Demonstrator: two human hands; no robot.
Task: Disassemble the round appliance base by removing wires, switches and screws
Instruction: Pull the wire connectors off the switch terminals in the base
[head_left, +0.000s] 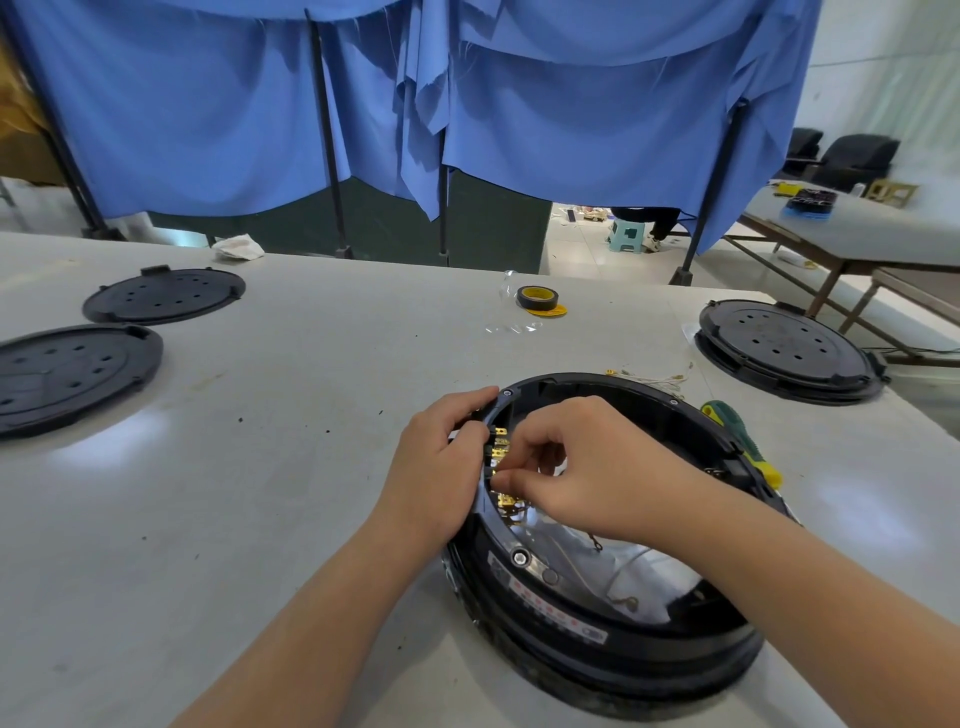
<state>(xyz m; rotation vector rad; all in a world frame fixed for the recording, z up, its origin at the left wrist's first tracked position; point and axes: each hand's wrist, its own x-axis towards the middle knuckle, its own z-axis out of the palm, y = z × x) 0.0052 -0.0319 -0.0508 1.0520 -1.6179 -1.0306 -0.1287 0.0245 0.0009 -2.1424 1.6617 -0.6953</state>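
R hand (587, 467): fingers curled, thumb and forefinger pinching at the brass terminals (501, 451) of the switch block on the inner L wall of the round base (613, 639). Exactly which terminal or wire end is held: cannot tell, fingertips cover it.

L hand (441, 462): fingers curled over the rim of the base from outside, gripping it next to the switch block; thumb side lies on the outer wall.

Base: black ring, open side up, sits on the grey table (285, 467) at centre-right, near the front edge. Inside: shiny metal floor, thin loose wires (618, 566), a screw (519, 558) in the rim flange on the near-L side, red-printed label along the rim.

Around it:
- Screwdriver (740, 441), green/yellow handle, lies touching the base's R side.
- Small bundle of removed wires (654, 376) just behind the base.
- Roll of black tape (537, 299) w/ yellow core, further back, centre.
- Two black round covers (163, 295) and (67, 374) on the L, well apart from the base.
- Another round unit (789, 351) on the R, at the table edge.
- Blue curtain (208, 104) hangs behind the table.
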